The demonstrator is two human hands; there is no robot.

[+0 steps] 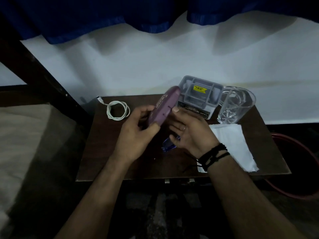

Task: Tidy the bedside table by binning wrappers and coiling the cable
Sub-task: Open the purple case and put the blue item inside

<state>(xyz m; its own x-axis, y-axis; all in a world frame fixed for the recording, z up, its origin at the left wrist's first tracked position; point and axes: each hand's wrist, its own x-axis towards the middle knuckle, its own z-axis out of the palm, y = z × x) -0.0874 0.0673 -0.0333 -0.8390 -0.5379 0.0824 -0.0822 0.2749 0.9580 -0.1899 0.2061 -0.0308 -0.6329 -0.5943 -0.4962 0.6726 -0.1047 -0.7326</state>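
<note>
My left hand (136, 133) grips the lower end of a purple oblong case (164, 106), tilted up over the middle of the brown bedside table (103, 152). My right hand (188, 131) touches the case's right side with its thumb, its fingers spread and relaxed. Under the right hand, partly hidden, lies a blue shiny wrapper (168, 144). A white cable (118, 110) lies coiled at the table's back left, its plug pointing up-left.
A grey plastic box (200, 95) with a yellow sticker stands at the back. A clear glass (236, 106) stands right of it. A white tissue (229, 144) lies on the right. A red-rimmed bin (310, 152) sits on the floor at right. A bed is at left.
</note>
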